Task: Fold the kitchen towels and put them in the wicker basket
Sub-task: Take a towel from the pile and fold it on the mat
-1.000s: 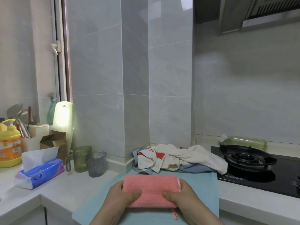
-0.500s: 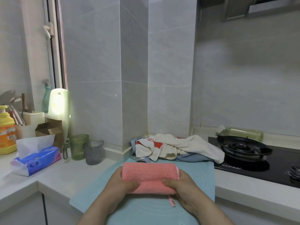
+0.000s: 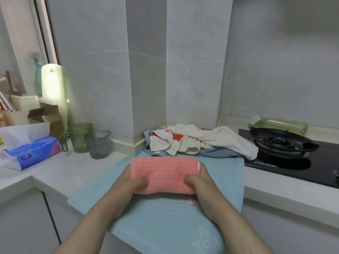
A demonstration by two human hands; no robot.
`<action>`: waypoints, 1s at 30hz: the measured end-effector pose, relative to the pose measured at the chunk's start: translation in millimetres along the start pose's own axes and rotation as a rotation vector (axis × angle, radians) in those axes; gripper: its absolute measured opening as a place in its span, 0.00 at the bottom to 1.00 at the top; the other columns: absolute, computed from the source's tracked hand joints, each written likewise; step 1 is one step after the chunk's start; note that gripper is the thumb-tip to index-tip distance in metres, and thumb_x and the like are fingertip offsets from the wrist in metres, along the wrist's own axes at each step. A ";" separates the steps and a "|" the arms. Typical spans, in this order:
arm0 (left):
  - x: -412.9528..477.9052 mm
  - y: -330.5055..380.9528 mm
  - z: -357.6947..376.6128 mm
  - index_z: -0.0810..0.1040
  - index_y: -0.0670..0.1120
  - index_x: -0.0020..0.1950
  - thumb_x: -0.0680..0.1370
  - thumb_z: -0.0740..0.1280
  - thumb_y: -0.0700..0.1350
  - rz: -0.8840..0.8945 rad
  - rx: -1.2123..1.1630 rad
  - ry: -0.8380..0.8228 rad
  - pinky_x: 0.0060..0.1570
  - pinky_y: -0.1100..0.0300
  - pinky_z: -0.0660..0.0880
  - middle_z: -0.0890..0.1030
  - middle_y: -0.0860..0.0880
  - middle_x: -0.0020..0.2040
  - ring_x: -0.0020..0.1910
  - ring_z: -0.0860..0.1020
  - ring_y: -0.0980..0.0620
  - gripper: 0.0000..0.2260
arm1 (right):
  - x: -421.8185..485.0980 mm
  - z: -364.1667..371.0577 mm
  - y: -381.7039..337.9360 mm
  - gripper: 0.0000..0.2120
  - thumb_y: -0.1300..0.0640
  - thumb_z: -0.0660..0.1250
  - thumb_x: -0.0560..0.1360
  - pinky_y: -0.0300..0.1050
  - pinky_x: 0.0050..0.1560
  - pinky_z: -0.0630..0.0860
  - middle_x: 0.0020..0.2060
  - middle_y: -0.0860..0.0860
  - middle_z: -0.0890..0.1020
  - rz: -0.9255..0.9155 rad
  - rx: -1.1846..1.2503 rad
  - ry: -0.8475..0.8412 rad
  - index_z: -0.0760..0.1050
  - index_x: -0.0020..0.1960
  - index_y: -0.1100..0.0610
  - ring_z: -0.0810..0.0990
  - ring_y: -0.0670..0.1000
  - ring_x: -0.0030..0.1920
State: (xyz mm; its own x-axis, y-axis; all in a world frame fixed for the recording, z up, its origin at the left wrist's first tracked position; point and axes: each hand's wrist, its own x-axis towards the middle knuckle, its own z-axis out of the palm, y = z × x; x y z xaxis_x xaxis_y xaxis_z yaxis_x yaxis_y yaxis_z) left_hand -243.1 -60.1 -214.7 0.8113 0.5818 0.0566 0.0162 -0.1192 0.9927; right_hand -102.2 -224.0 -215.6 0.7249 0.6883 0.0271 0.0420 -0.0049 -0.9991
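Centrally, one pink towel (image 3: 163, 175), folded into a thick oblong, plush and waffle-textured, with one small hanging loop (image 3: 191, 201) at its near right corner. Gripped at both ends: left hand (image 3: 126, 187) on the left end, right hand (image 3: 205, 187) on the right end, thumbs pressed onto the near face, fingers curled round behind. Held over one pale blue mat (image 3: 165, 222), smooth, printed with faint rings, laid across the white countertop (image 3: 73, 167) and overhanging its near edge; touching the mat or lifted off it, cannot tell.

Just beyond, at the mat's far edge against the tiled corner, one crumpled heap of unfolded towels (image 3: 198, 140): cream cloth on top, a white piece with red print, blue fabric beneath; exact count unclear.

To the left, two cups side by side: a ribbed green glass mug (image 3: 80, 136) with a handle and a grey translucent cup (image 3: 99, 143), contents not discernible. Farther left, one blue plastic tissue pack (image 3: 31, 151) with a white sheet sticking up, one open brown cardboard box (image 3: 45, 116), and one cream holder (image 3: 16, 110) with utensil handles standing in it.

To the right, one black glass hob (image 3: 321, 165) bearing one round dark burner grate (image 3: 282, 142), with one greenish bottle (image 3: 282, 123) lying on its side behind.
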 end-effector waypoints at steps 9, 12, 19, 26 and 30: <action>2.1 -1.7 -3.2 0.76 0.52 0.63 0.64 0.72 0.46 -0.015 0.103 0.159 0.58 0.50 0.77 0.84 0.55 0.54 0.52 0.83 0.54 0.26 | 1.0 -6.1 9.9 0.15 0.59 0.67 0.75 0.38 0.35 0.73 0.47 0.43 0.82 -0.061 -0.043 0.078 0.72 0.57 0.43 0.81 0.44 0.42; 4.1 -2.2 -1.5 0.78 0.52 0.59 0.66 0.74 0.46 -0.036 0.157 0.199 0.58 0.48 0.76 0.85 0.55 0.52 0.51 0.83 0.54 0.22 | 4.1 -7.8 13.3 0.10 0.57 0.69 0.75 0.38 0.39 0.73 0.46 0.45 0.84 -0.072 -0.064 0.080 0.75 0.53 0.44 0.82 0.44 0.39; 15.7 -8.2 -3.9 0.81 0.55 0.50 0.70 0.73 0.32 -0.041 0.217 0.253 0.43 0.68 0.77 0.86 0.58 0.44 0.41 0.83 0.62 0.18 | 15.6 -15.0 18.1 0.20 0.60 0.74 0.70 0.23 0.39 0.73 0.43 0.32 0.83 -0.020 -0.063 0.080 0.78 0.57 0.42 0.81 0.31 0.44; 17.2 6.5 -5.6 0.85 0.59 0.43 0.68 0.74 0.32 -0.090 0.164 0.214 0.40 0.71 0.76 0.86 0.52 0.43 0.41 0.84 0.57 0.19 | 24.2 -17.5 10.1 0.23 0.59 0.76 0.69 0.20 0.36 0.71 0.35 0.24 0.79 0.123 -0.134 0.088 0.73 0.50 0.34 0.78 0.26 0.40; 16.5 11.1 -3.5 0.82 0.50 0.53 0.68 0.74 0.29 -0.159 0.109 0.239 0.42 0.70 0.77 0.86 0.53 0.46 0.44 0.84 0.57 0.20 | 22.5 -13.8 -5.1 0.16 0.59 0.73 0.72 0.29 0.42 0.78 0.43 0.33 0.84 0.200 -0.149 0.084 0.78 0.52 0.40 0.82 0.34 0.45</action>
State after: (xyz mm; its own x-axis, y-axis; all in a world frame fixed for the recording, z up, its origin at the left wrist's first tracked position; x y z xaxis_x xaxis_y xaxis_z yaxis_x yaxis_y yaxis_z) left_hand -231.6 -49.0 -202.4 0.6331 0.7716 -0.0621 0.2053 -0.0900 0.9745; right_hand -76.6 -218.5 -209.4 0.7830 0.6006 -0.1617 -0.0116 -0.2459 -0.9692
